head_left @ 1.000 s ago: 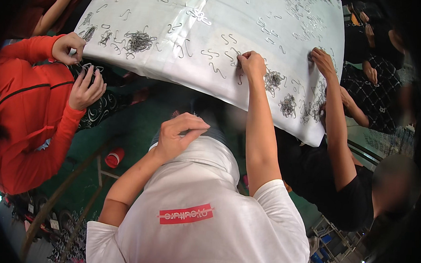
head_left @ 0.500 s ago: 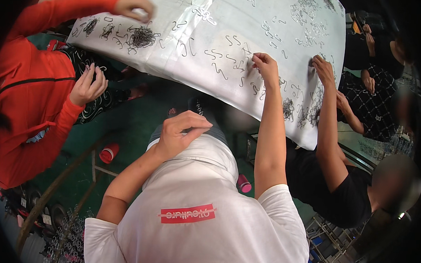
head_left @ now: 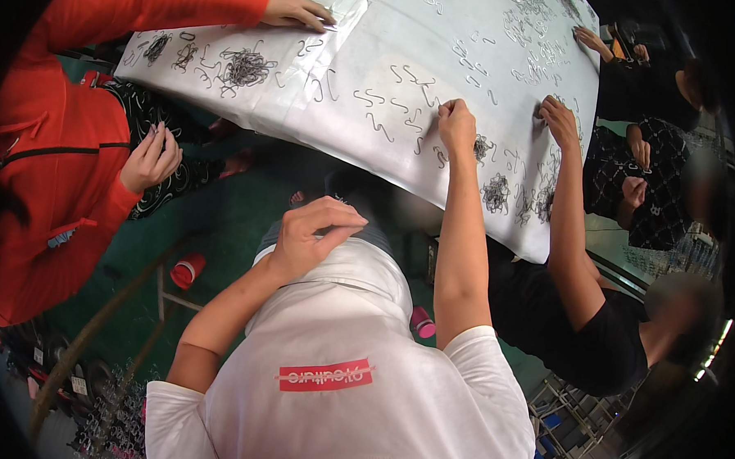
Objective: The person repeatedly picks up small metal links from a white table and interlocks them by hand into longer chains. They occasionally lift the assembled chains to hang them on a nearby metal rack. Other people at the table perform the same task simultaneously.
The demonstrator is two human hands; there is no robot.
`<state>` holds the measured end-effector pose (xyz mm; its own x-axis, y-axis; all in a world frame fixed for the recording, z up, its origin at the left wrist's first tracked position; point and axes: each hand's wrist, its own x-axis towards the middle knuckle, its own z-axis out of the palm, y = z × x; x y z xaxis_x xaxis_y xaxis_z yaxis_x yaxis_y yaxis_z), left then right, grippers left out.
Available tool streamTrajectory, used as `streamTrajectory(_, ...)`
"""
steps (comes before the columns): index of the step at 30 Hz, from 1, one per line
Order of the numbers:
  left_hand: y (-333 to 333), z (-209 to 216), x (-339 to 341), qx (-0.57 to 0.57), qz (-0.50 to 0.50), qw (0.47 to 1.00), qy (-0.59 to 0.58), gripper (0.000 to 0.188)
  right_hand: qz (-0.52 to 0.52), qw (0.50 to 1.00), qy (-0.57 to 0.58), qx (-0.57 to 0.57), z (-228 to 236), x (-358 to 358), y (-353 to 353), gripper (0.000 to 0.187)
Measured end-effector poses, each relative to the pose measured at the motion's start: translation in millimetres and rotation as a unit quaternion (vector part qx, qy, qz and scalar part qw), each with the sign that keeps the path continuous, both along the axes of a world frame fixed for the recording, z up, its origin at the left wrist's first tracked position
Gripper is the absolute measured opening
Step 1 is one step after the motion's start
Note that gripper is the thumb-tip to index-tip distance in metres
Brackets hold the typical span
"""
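Since the earlier frame, a red-sleeved co-worker's hand (head_left: 297,11) has moved right, toward the smooth, white-sheeted tabletop's (head_left: 306,122) shiny seam. Nearest, the person's left hand (head_left: 321,230) hangs half-curled at the waist; any contents can't be told. Beyond, the right hand (head_left: 455,112) bunches its fingertips beside loose, thin, S-shaped grey metal hooks (head_left: 399,108); whether it grips one is hidden. Their open, curved ends could snag and drag neighbours along.
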<state>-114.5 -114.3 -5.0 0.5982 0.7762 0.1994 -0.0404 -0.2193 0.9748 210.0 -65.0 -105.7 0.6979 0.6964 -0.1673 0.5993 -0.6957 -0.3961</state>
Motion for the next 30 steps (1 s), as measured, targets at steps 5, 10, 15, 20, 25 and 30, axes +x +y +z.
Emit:
streamTrajectory(5, 1, 3, -2, -0.018, 0.001, 1.000, 0.010, 0.020, 0.028, 0.997, 0.060, 0.039, 0, 3, 28, 0.017)
streamTrajectory(10, 4, 7, -4, -0.006, 0.018, 1.000, 0.011, 0.022, 0.123, 0.985, -0.094, -0.072, -6, -11, 39, 0.018)
streamTrajectory(15, 6, 4, -2, -0.009, 0.045, 0.999, -0.014, 0.022, 0.103, 0.989, 0.107, -0.022, -1, 17, 37, 0.019)
streamTrajectory(20, 8, 2, 1, -0.020, 0.060, 0.998, -0.020, 0.020, 0.057, 0.945, 0.307, 0.101, -3, 42, 31, 0.020)
streamTrajectory(25, 11, 0, 3, -0.029, 0.071, 0.997, -0.028, 0.022, 0.201, 0.976, 0.070, 0.041, -6, 40, 56, 0.021)
streamTrajectory(30, 14, -3, 4, -0.025, 0.100, 0.994, -0.031, 0.020, 0.333, 0.939, -0.071, -0.040, -1, 36, 63, 0.019)
